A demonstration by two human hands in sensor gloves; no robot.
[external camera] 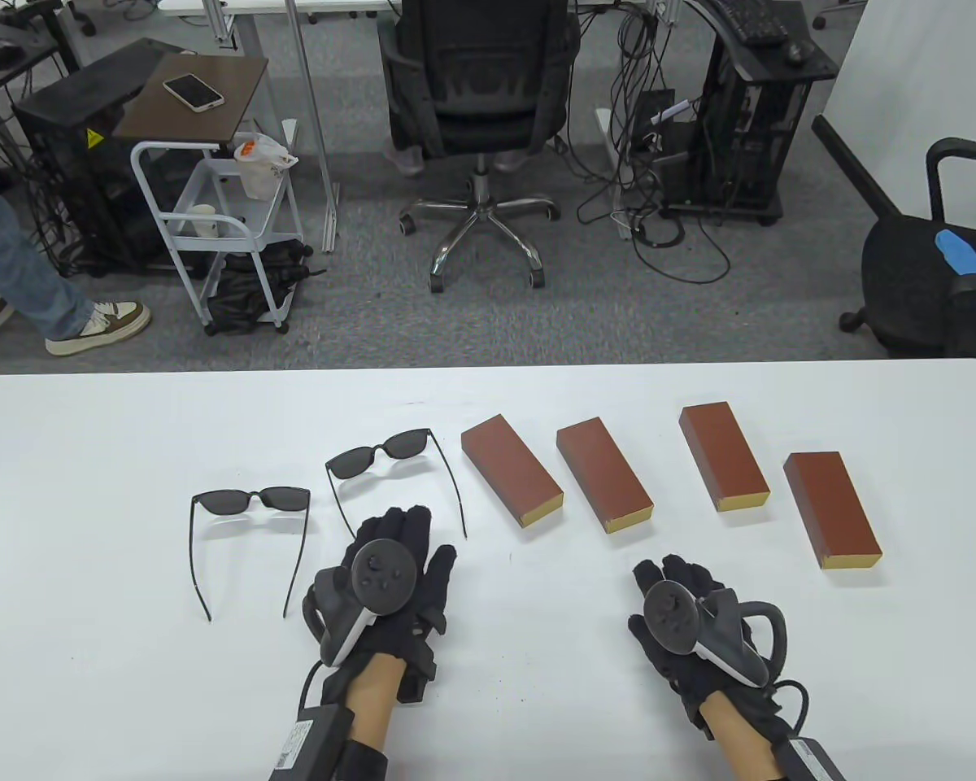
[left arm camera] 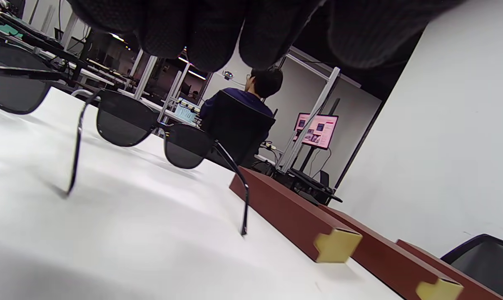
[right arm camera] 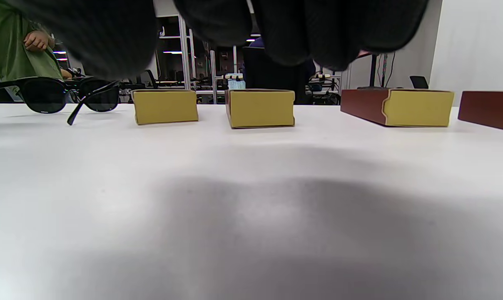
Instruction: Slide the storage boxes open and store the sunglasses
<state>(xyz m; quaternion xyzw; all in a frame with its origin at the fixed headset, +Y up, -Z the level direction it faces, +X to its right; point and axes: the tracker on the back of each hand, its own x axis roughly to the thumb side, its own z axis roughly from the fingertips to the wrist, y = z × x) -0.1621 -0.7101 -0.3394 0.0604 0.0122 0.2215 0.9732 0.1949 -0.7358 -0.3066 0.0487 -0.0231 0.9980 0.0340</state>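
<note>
Four storage boxes (external camera: 511, 471) lie lengthwise, yellow ends nearest.

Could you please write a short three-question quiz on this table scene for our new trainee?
1. How many storage boxes lie on the table?
2. True or false: both sunglasses have their arms folded.
3. Which hand lies nearer the sunglasses: A) left hand B) right hand?

Key: 1. Four, all closed. 2. False; the arms are unfolded. 3. A.
</note>
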